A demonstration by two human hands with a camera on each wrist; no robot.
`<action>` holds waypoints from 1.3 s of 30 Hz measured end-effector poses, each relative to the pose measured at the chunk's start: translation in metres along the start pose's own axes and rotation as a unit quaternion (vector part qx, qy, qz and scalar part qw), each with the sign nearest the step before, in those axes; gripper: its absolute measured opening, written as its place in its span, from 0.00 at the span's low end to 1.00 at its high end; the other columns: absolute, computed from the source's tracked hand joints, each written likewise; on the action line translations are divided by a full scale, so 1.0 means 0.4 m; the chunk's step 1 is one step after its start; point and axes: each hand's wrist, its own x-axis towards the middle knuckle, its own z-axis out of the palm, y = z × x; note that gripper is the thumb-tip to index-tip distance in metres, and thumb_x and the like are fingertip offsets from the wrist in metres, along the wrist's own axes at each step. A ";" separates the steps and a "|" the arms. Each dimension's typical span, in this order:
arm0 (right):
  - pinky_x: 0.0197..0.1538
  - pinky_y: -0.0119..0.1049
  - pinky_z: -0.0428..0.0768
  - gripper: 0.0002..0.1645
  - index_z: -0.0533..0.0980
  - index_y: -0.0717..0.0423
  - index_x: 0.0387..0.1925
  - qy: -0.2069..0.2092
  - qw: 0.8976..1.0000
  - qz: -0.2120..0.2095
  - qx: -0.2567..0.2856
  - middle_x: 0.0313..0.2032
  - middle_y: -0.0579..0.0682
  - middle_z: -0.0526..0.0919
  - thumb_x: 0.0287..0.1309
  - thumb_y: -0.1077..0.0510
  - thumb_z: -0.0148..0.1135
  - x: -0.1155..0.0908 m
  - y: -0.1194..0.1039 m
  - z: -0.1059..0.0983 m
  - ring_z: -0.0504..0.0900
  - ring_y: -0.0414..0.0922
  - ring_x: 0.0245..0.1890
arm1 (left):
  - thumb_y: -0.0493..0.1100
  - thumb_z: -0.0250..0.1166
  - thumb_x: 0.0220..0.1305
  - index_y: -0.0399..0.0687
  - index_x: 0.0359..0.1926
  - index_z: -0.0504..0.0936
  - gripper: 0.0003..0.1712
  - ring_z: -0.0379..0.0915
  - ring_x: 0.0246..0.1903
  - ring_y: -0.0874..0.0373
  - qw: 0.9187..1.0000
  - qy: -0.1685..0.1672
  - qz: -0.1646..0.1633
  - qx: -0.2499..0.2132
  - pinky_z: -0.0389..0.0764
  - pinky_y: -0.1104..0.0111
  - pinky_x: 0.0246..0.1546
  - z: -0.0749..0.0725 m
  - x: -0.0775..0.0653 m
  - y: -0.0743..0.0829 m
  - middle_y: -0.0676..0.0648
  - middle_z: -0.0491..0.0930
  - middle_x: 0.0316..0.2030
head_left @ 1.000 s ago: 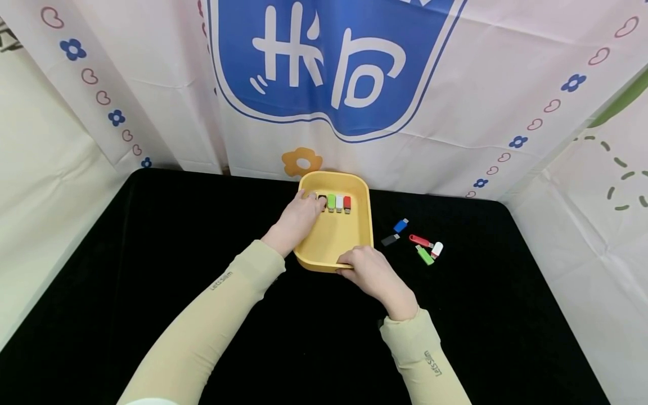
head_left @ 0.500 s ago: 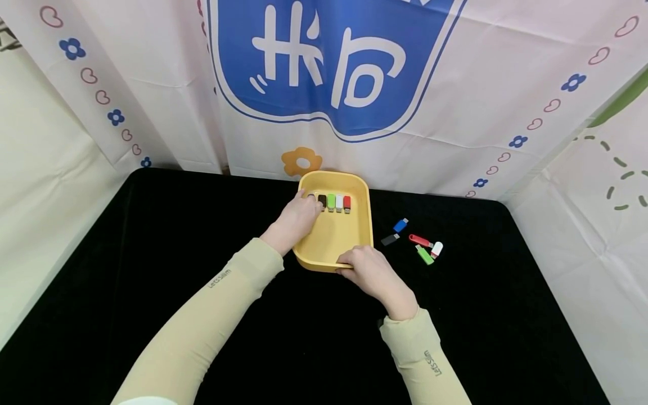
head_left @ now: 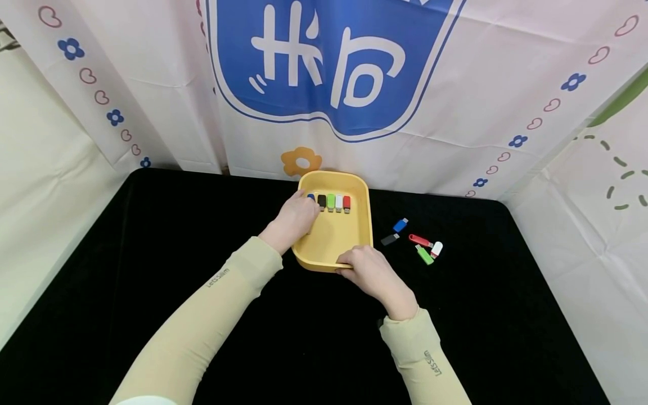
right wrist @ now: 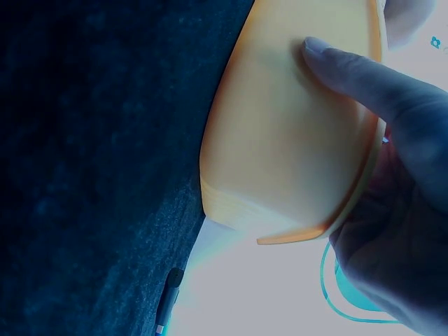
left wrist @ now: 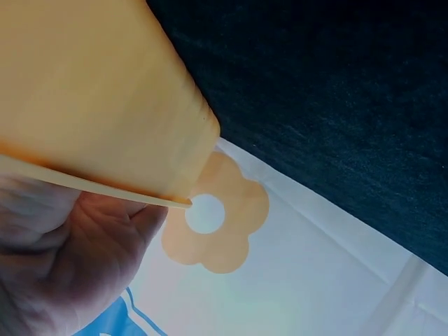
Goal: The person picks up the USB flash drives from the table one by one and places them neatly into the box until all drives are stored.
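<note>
A yellow tray (head_left: 333, 239) stands at the back of the table in the head view, with a row of USB sticks inside. From the left these are a blue USB stick (head_left: 311, 197), a black one (head_left: 322, 200), a green one (head_left: 331, 201), a white one (head_left: 338, 201) and a red one (head_left: 346, 202). My left hand (head_left: 295, 218) reaches over the left rim, its fingers at the blue stick and covering its lower part; their grip on it is hidden. At the near rim my right hand (head_left: 372, 270) grips the tray, thumb (right wrist: 343, 70) against the outer wall.
Right of the tray lie more USB sticks on the black tablecloth (head_left: 304, 337): blue (head_left: 400, 225), black (head_left: 390, 239), red (head_left: 420, 241), white (head_left: 437, 248) and green (head_left: 424, 255). A printed white curtain (head_left: 177, 112) hangs directly behind the tray.
My left hand has shifted slightly left, uncovering the black USB stick and then the top of the blue one. The right hand stays on the near rim.
</note>
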 end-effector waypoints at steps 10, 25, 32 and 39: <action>0.37 0.35 0.77 0.04 0.85 0.47 0.28 0.002 1.000 -0.002 -0.005 0.24 0.39 0.82 0.58 0.58 0.70 0.000 0.001 0.001 0.79 0.38 0.29 | 0.43 0.76 0.54 0.43 0.46 0.85 0.18 0.78 0.57 0.52 1.000 -0.012 -0.003 -0.021 0.60 0.58 0.75 -0.002 0.002 -0.003 0.46 0.86 0.48; 0.37 0.35 0.77 0.04 0.84 0.47 0.28 0.003 1.000 -0.002 -0.008 0.25 0.39 0.83 0.58 0.58 0.70 0.001 0.000 0.002 0.79 0.38 0.29 | 0.40 0.73 0.57 0.43 0.47 0.85 0.16 0.78 0.59 0.52 0.999 -0.025 -0.003 -0.036 0.59 0.58 0.75 -0.006 0.006 -0.006 0.45 0.86 0.50; 0.36 0.34 0.77 0.04 0.84 0.47 0.28 0.000 1.000 -0.001 -0.005 0.25 0.39 0.82 0.58 0.58 0.70 0.001 -0.001 0.001 0.79 0.38 0.29 | 0.41 0.73 0.58 0.45 0.42 0.86 0.11 0.80 0.52 0.51 0.999 -0.018 -0.005 -0.037 0.66 0.60 0.71 -0.013 0.006 -0.010 0.46 0.87 0.44; 0.37 0.35 0.78 0.04 0.85 0.47 0.28 -0.002 1.000 0.004 0.000 0.25 0.39 0.83 0.58 0.58 0.70 0.001 0.000 0.002 0.79 0.37 0.29 | 0.49 0.70 0.63 0.44 0.42 0.87 0.14 0.80 0.47 0.50 0.999 0.049 -0.020 -0.001 0.76 0.61 0.60 -0.030 -0.007 -0.024 0.46 0.87 0.39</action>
